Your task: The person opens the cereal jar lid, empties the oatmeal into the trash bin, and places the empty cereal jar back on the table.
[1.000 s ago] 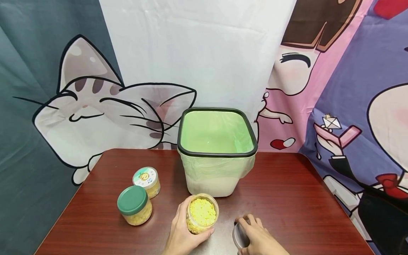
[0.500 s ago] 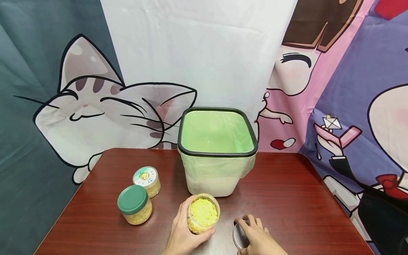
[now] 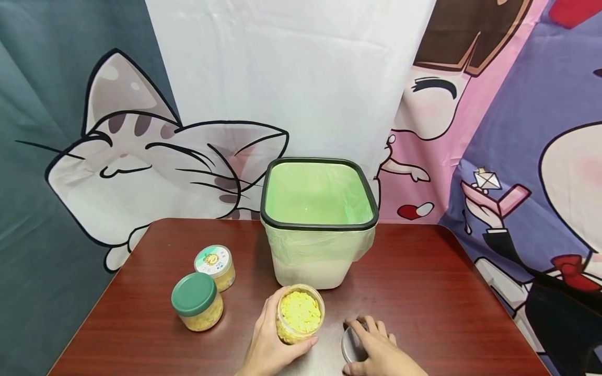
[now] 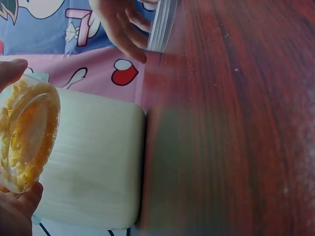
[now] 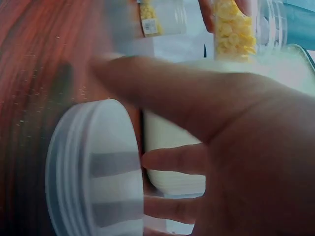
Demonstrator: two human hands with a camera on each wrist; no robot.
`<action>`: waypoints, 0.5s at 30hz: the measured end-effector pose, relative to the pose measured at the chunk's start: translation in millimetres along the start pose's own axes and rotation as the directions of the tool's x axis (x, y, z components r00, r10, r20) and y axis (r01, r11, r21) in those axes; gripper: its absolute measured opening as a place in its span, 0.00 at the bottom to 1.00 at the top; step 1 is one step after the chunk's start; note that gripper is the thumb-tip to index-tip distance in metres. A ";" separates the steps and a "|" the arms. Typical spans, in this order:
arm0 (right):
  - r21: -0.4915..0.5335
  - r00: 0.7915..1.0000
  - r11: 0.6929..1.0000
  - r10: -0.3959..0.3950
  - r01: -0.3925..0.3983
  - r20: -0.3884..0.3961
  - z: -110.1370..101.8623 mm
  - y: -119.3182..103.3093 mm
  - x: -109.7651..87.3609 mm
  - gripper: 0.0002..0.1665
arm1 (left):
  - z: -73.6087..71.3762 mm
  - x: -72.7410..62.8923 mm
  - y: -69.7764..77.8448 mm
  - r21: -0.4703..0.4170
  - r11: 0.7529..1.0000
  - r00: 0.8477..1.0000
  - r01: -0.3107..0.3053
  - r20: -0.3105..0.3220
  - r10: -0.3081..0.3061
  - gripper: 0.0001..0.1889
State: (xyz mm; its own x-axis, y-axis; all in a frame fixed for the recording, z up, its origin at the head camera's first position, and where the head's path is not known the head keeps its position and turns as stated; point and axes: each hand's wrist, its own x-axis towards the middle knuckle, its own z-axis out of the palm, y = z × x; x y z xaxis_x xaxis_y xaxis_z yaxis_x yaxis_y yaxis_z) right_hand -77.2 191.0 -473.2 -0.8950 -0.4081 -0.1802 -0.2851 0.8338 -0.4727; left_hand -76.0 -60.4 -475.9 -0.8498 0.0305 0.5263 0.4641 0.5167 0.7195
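My left hand [image 3: 270, 342] grips a clear round jar [image 3: 299, 313] packed with small yellow pieces, its uncovered mouth tipped toward the head view. In the left wrist view, the jar's base [image 4: 32, 137] is seen, with fingertips at its side. My right hand [image 3: 383, 351] is over a clear round lid [image 3: 352, 345] lying on the table. From the right wrist view, the fingers reach toward the lid's [image 5: 115, 162] far edge while the thumb [image 5: 147, 81] extends apart from it. Whether the fingers touch the lid is hard to tell.
Behind the jar stands a pale green bin [image 3: 310, 261] with a black rim and a liner bag. On the left of the brown table [image 3: 423, 292] are a green-lidded jar [image 3: 197, 303] and a jar with a printed lid [image 3: 215, 266]. A cartoon cloth hangs behind.
My right thumb has spread slightly leftward, away from the lid's edge. The left hand and its jar stay nearly in place; the head view shifts a little.
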 end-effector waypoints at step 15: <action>0.119 0.968 0.993 0.016 0.015 -0.252 -21.4 -0.6 6.9 0.32 | -6.7 5.0 12.0 -0.036 0.997 0.998 0.064 0.026 -0.063 0.51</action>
State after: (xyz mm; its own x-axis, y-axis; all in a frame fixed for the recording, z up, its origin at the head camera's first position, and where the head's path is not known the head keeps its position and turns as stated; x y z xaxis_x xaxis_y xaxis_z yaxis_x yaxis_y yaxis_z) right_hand -90.5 195.6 -455.7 -0.9569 -0.2881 0.0360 -0.2556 0.7772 -0.5750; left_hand -73.0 -59.9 -461.6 -0.8835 0.0203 0.4680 0.4177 0.4863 0.7675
